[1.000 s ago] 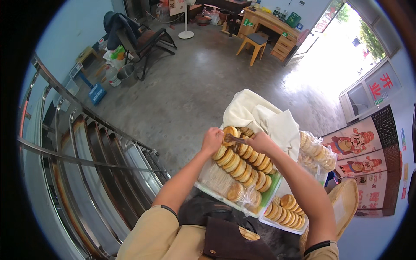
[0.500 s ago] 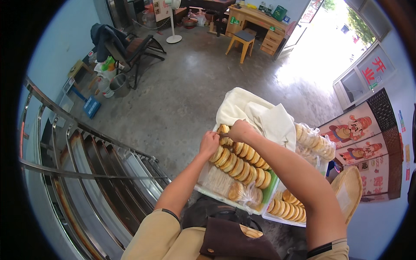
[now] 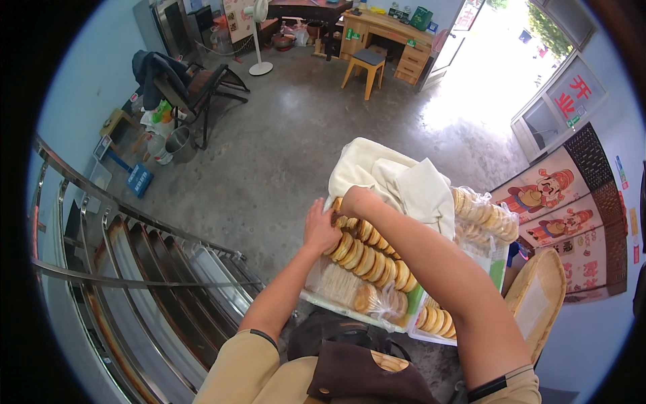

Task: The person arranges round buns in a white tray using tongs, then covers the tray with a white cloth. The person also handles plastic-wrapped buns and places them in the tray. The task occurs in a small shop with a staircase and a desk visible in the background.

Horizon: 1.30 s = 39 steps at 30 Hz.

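A shallow white tray (image 3: 316,298) holds rows of round golden flat cakes (image 3: 374,264) standing on edge. My left hand (image 3: 319,227) rests on the near-left end of the row, fingers against the cakes. My right hand (image 3: 354,200) is curled over the far end of the same row, next to a cream cloth (image 3: 393,178); whether it grips a cake is hidden. A clear bag of flat cakes (image 3: 343,286) lies in the tray's front part.
A second tray of cakes (image 3: 436,322) sits at the right, bagged cakes (image 3: 483,217) behind it. A woven basket (image 3: 538,296) stands right. Steel stair railing (image 3: 128,269) runs on the left. A folding chair (image 3: 195,84), stool (image 3: 365,64) and desk (image 3: 383,30) stand across the concrete floor.
Both hands stay on the row of cakes; my right hand has shifted slightly toward the far end by the cloth. The view has tilted a little.
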Each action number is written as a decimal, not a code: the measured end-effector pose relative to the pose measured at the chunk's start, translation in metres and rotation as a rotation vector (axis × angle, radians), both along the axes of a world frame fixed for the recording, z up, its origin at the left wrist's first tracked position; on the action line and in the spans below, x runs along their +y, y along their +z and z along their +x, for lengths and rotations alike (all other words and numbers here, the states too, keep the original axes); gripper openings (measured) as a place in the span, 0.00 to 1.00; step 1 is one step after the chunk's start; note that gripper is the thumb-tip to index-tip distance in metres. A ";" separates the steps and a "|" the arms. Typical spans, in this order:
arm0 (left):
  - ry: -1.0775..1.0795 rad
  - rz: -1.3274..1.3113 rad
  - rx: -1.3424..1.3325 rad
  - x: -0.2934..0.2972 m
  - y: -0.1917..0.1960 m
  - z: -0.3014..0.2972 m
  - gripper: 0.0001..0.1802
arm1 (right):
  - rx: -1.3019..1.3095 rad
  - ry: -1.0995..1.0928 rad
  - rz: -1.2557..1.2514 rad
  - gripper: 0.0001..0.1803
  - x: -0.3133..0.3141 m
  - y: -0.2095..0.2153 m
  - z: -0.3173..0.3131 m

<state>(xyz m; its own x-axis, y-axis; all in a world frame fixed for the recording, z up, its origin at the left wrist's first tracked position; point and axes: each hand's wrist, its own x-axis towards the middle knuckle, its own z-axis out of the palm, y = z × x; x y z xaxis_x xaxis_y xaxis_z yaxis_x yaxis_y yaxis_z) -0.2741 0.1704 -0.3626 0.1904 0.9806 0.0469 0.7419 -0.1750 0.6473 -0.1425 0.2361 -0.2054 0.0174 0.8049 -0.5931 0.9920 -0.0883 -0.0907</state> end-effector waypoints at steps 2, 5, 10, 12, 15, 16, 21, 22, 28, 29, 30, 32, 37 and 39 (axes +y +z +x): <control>-0.024 -0.008 0.040 0.002 -0.001 0.000 0.36 | -0.025 0.011 0.092 0.37 -0.006 0.009 -0.002; -0.057 -0.003 0.090 0.006 -0.002 -0.007 0.37 | -0.077 -0.020 -0.004 0.28 -0.014 0.046 -0.007; -0.049 0.001 0.106 0.013 0.009 0.005 0.36 | -0.019 0.275 -0.051 0.32 0.004 0.029 0.050; -0.002 -0.002 0.095 0.013 -0.005 -0.008 0.30 | 0.023 0.250 0.000 0.35 -0.006 0.047 0.051; -0.026 -0.017 0.091 0.018 -0.009 -0.002 0.22 | 0.042 0.094 0.109 0.36 -0.016 0.039 0.090; -0.044 -0.028 0.096 0.018 -0.009 0.001 0.20 | 0.053 0.027 0.141 0.35 -0.020 0.031 0.104; 0.037 0.083 0.040 0.029 -0.037 -0.007 0.18 | 0.228 -0.180 0.047 0.32 -0.072 0.042 0.135; 0.041 0.092 0.027 0.032 -0.040 -0.004 0.18 | 0.288 -0.239 0.050 0.31 -0.092 0.046 0.146; 0.053 0.097 -0.157 0.023 -0.024 -0.006 0.24 | 0.646 -0.508 0.138 0.24 -0.226 0.026 0.212; 0.062 0.114 -0.146 0.017 -0.018 -0.011 0.24 | 0.658 -0.484 0.182 0.24 -0.248 0.016 0.225; 0.069 0.130 -0.137 0.009 -0.011 -0.017 0.25 | 0.668 -0.462 0.226 0.24 -0.272 0.005 0.239; 0.060 0.175 -0.131 -0.012 -0.003 -0.025 0.24 | 0.653 -0.432 0.264 0.25 -0.299 0.000 0.246; 0.113 0.264 -0.105 -0.078 0.005 -0.038 0.19 | 0.554 -0.139 0.364 0.27 -0.323 -0.012 0.212; 0.191 0.209 -0.101 -0.097 -0.004 -0.049 0.18 | 0.535 0.050 0.431 0.24 -0.314 -0.035 0.185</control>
